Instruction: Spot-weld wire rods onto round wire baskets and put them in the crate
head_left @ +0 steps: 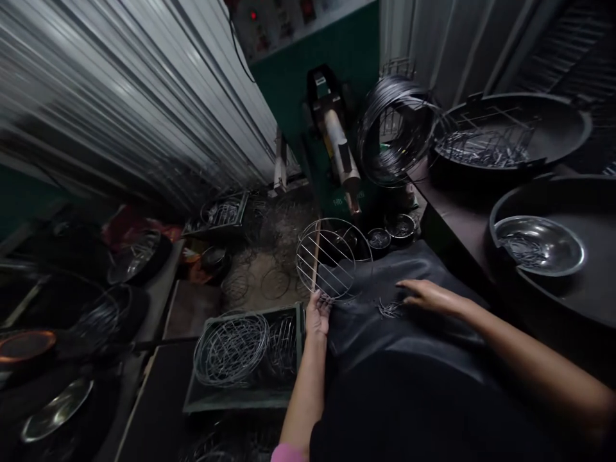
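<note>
My left hand (318, 314) is closed on the lower edge of a round wire rack (332, 260) with parallel bars across its ring. A thin brown strip (316, 256) runs up along the rack's left side from this hand; whether I grip it too cannot be made out. My right hand (426, 296) hovers over the dark apron (359, 327) on my lap, fingers stretched and apart, with nothing visible in them. Just left of those fingers, a small heap of short wire pieces (389, 308) lies on the apron. Beyond the rack stands a green machine with a copper-coloured electrode arm (342, 154).
A green crate (243, 404) at left holds several round wire racks. A wire coil (394, 131) hangs beside the machine. Large dark pans (580, 128) stand at right, one with a shiny bowl (572, 253) of wire bits. Small bowls (379, 239) sit below the machine.
</note>
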{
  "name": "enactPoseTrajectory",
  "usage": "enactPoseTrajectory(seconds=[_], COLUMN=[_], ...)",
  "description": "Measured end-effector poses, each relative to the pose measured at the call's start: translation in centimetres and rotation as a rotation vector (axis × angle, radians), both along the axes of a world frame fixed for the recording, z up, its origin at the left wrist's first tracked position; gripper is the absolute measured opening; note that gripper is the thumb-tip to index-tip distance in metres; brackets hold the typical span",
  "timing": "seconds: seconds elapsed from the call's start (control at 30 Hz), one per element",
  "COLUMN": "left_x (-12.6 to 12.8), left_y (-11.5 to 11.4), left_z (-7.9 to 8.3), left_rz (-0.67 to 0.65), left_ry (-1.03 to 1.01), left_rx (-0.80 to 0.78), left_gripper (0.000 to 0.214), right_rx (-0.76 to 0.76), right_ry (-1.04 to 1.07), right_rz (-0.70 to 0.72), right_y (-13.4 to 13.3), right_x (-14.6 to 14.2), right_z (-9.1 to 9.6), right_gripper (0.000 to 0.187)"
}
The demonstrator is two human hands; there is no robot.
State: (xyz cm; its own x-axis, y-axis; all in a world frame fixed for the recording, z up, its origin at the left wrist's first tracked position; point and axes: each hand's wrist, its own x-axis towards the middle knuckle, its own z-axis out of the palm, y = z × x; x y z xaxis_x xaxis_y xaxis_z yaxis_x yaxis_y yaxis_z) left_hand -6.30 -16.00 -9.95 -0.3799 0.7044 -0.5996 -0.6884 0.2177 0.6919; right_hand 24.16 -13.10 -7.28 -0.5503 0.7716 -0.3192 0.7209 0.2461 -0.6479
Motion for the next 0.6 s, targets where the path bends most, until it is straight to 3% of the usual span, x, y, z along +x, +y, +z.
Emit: enactPoseTrajectory(seconds=[0.17,0.47,0.6], left_x=[0.0,0.4,-0.3], left_y=[0.0,-0.1,-0.6], left_z=[0.2,-0.8,-0.4], left_rz=[0.013,-0.051,-0.11], left_ry=[-0.038,0.011,0.093], left_rx=[-0.001,0.039,0.042], left_gripper=[0.018,0.031,0.038], right_rx=[0.051,0.189,0.172], right_ry=[-0.076,-0.395,-0.318], right_rz=[-0.096,0.138,0.109], right_y=[0.3,-1.8,-2.3], right_x=[2.1,-4.4,-3.5], right_z=[-0.9,-2.6,-3.4], right_gripper=[0.029,0.023,0.022])
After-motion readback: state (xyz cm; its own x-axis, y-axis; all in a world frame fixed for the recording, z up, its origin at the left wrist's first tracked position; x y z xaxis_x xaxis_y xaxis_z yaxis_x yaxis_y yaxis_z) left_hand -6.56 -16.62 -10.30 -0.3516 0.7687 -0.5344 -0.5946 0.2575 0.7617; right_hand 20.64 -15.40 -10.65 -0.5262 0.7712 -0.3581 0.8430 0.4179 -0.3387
